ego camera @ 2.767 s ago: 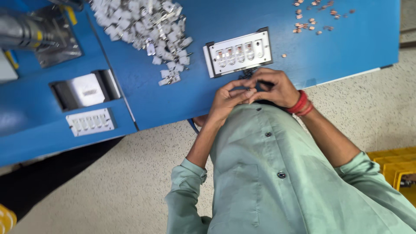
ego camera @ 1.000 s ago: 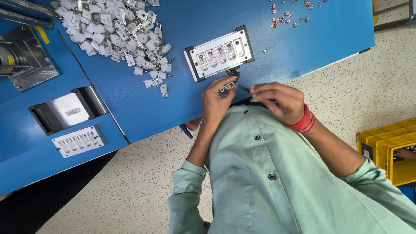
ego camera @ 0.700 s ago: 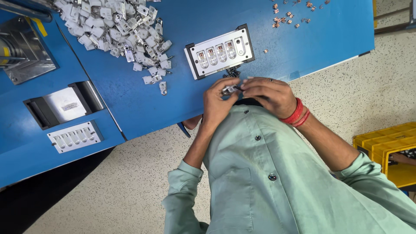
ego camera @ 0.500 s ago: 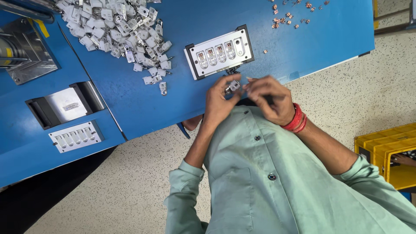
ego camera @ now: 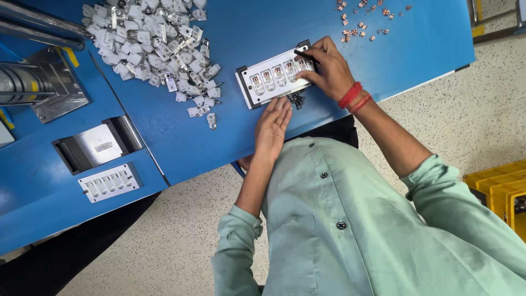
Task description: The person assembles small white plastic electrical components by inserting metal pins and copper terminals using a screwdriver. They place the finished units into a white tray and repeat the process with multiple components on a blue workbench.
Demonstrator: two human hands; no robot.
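Observation:
A white fixture plate (ego camera: pixel 257 93) with several slots in a dark frame lies on the blue table (ego camera: pixel 246 33). My right hand (ego camera: pixel 329 68), with red bands at the wrist, rests over the plate's right end and pinches a small dark part (ego camera: pixel 300 55) above the last slot. My left hand (ego camera: pixel 273 127) lies flat with fingers stretched, its tips at the plate's near edge. It holds nothing. A little cluster of dark parts (ego camera: pixel 296 100) sits just right of those fingertips.
A heap of small white and metal pieces (ego camera: pixel 153 44) covers the table's far left. Tiny copper bits (ego camera: pixel 361 22) are scattered at the far right. A press machine (ego camera: pixel 33 87), a metal tray (ego camera: pixel 98 145) and a second white plate (ego camera: pixel 109 182) stand left. Yellow crates (ego camera: pixel 501 189) sit on the floor.
Both hands were together at the table's near edge, handling small parts. My right hand has since reached up to the plate's right end with a dark part, and my left hand has flattened out.

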